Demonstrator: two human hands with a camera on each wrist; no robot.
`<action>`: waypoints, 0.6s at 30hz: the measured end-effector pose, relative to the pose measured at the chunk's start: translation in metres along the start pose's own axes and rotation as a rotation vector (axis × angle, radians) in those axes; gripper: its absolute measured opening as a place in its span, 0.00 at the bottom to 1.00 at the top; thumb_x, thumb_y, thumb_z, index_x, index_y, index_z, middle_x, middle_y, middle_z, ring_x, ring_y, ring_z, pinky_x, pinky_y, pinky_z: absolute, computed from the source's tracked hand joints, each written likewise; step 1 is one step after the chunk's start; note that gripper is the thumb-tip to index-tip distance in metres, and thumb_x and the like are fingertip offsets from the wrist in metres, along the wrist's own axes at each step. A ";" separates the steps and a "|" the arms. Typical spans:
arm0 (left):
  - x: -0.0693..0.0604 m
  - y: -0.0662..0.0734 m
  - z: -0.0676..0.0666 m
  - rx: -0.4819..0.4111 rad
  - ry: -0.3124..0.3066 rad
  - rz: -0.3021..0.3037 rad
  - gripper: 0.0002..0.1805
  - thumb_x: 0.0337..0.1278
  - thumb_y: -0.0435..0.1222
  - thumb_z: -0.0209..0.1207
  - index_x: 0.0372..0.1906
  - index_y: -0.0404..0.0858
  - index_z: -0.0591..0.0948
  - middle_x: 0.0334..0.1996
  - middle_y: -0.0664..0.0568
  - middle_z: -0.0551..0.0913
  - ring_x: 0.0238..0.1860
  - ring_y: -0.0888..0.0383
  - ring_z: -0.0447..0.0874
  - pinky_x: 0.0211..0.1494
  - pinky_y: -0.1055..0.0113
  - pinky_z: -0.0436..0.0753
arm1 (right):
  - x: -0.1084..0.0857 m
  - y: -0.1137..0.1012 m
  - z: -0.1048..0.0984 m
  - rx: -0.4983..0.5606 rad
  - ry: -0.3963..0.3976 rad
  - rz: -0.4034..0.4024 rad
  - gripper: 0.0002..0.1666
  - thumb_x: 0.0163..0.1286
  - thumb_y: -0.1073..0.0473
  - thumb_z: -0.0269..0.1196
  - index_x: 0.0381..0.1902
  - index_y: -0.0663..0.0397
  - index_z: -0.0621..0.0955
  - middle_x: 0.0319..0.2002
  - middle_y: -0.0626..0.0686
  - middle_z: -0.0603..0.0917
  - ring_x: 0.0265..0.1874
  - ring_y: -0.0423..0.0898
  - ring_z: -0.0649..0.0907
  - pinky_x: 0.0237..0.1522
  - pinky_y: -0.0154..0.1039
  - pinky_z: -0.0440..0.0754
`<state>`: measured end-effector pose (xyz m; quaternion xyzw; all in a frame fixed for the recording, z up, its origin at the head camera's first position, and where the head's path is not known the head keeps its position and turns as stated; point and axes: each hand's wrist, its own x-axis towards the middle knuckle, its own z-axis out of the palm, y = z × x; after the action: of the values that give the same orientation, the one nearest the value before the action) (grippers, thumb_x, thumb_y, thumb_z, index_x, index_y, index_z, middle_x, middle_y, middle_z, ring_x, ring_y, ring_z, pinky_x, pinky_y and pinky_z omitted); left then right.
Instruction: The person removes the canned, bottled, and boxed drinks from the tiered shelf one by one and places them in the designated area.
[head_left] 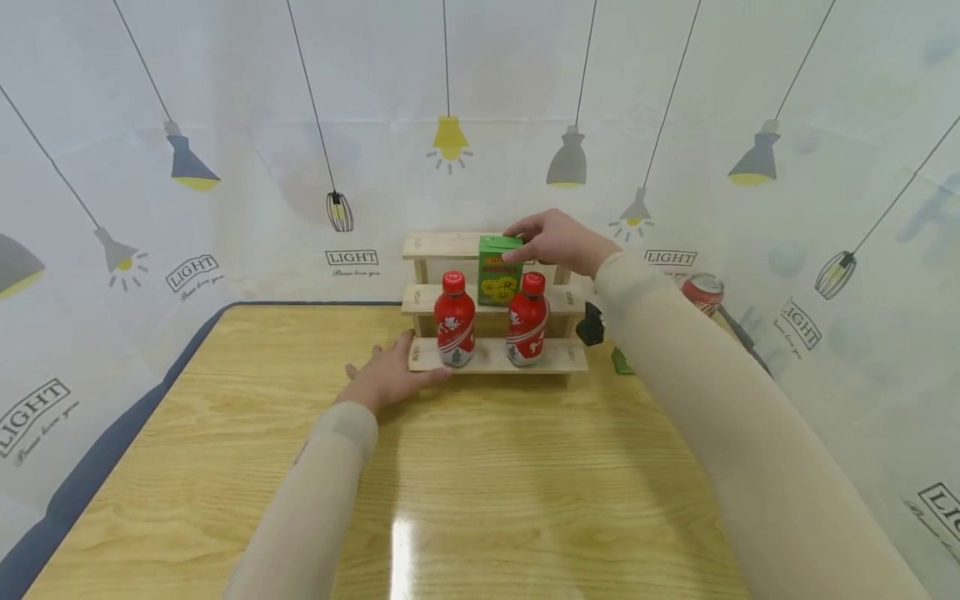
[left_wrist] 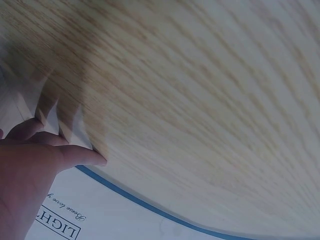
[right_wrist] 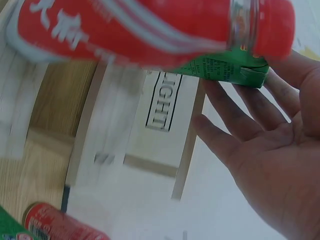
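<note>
A three-step wooden rack (head_left: 491, 357) stands at the table's back edge. On its middle step a green carton (head_left: 499, 271) stands upright; my right hand (head_left: 562, 240) holds it near the top, and the right wrist view shows the hand (right_wrist: 270, 135) with fingers behind the carton (right_wrist: 230, 70). Two red bottles (head_left: 454, 321) (head_left: 528, 321) stand on the lowest step, in front of the carton. My left hand (head_left: 390, 375) rests at the rack's lower left corner, thumb along its front edge, fingers spread. In the left wrist view that hand (left_wrist: 35, 160) has its fingertips on the tabletop.
A red can (head_left: 703, 292) stands at the back right, partly behind my right sleeve. A green item (head_left: 621, 362) and a black object (head_left: 591, 323) are right of the rack. A curtain printed with lamps (head_left: 510, 75) hangs behind the table (head_left: 525, 483).
</note>
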<state>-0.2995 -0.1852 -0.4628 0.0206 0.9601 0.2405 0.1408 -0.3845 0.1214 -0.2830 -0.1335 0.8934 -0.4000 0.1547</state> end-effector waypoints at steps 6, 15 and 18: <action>0.001 0.000 0.000 0.010 -0.006 0.002 0.78 0.35 0.92 0.48 0.89 0.52 0.43 0.88 0.45 0.49 0.86 0.27 0.37 0.73 0.13 0.30 | -0.008 0.018 -0.014 0.010 -0.003 -0.004 0.33 0.75 0.52 0.70 0.75 0.51 0.76 0.72 0.58 0.80 0.67 0.55 0.80 0.75 0.58 0.78; 0.000 0.000 0.000 0.020 -0.007 -0.004 0.78 0.35 0.92 0.46 0.89 0.52 0.42 0.88 0.45 0.49 0.86 0.27 0.37 0.73 0.12 0.31 | -0.020 0.039 -0.028 0.093 -0.025 -0.007 0.35 0.79 0.55 0.65 0.79 0.55 0.70 0.73 0.62 0.75 0.71 0.57 0.77 0.78 0.61 0.74; -0.001 0.001 -0.001 0.015 -0.008 -0.003 0.78 0.35 0.92 0.47 0.89 0.52 0.42 0.88 0.46 0.49 0.86 0.27 0.37 0.73 0.12 0.30 | -0.026 0.045 -0.029 0.137 -0.024 -0.006 0.38 0.81 0.55 0.62 0.82 0.56 0.63 0.79 0.62 0.69 0.75 0.59 0.74 0.79 0.62 0.73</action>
<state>-0.2985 -0.1850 -0.4617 0.0212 0.9614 0.2329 0.1447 -0.3766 0.1793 -0.2946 -0.1302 0.8617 -0.4589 0.1730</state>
